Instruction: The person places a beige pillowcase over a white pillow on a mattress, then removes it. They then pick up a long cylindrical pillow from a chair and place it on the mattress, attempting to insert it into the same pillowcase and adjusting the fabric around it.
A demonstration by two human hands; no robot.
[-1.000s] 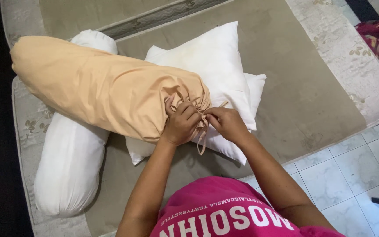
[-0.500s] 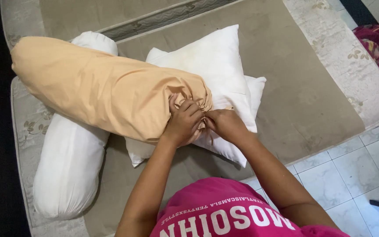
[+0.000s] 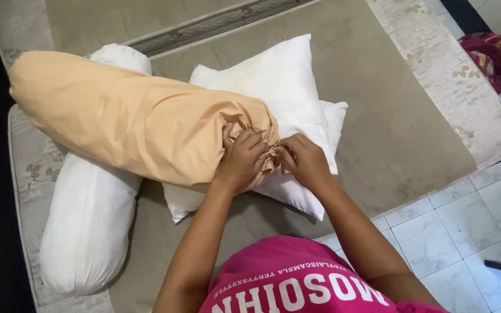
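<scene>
On the bare mattress (image 3: 413, 145), a long bolster in a peach cover (image 3: 134, 122) lies slantwise across a white bolster (image 3: 88, 220) and two stacked white pillows (image 3: 285, 93). Its gathered end rests on the pillows, close to the person's body, which likely keeps the bunched opening raised and within easy reach. The left hand (image 3: 242, 159) presses on that end, fingers curled and clamped on the pleated fabric, seemingly to keep the gathers bunched. The right hand (image 3: 302, 159) meets it from the other side, fingertips pinched together at the same knot of cloth; a tie may be there, too hidden to tell. Tiled floor (image 3: 471, 226) borders the mattress; a dark red cloth heap (image 3: 494, 55) lies at the far corner.
</scene>
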